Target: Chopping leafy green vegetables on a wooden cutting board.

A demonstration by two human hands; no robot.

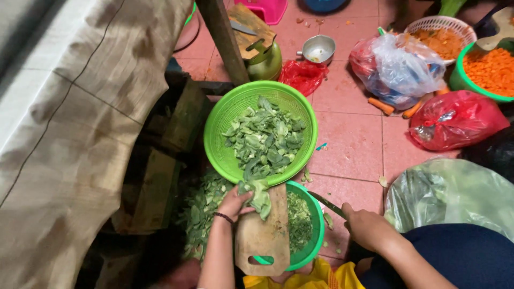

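Observation:
My left hand (233, 203) grips a clump of cut green leaves (259, 194) at the far end of a wooden cutting board (263, 235). The board lies across a small green bowl (316, 235) that holds finely chopped greens. Just beyond it, a large green colander (225, 118) is heaped with chopped leaf pieces. My right hand (364, 225) rests to the right, closed around the handle of a knife (326, 204) whose blade points toward the board.
A pile of green scraps (201, 211) lies left of the board. To the right sit a clear bag of greens (450, 192), red bags (455, 120), a bag of carrots (399, 67), bowls of grated carrot (490, 69), and a metal pot (318, 49).

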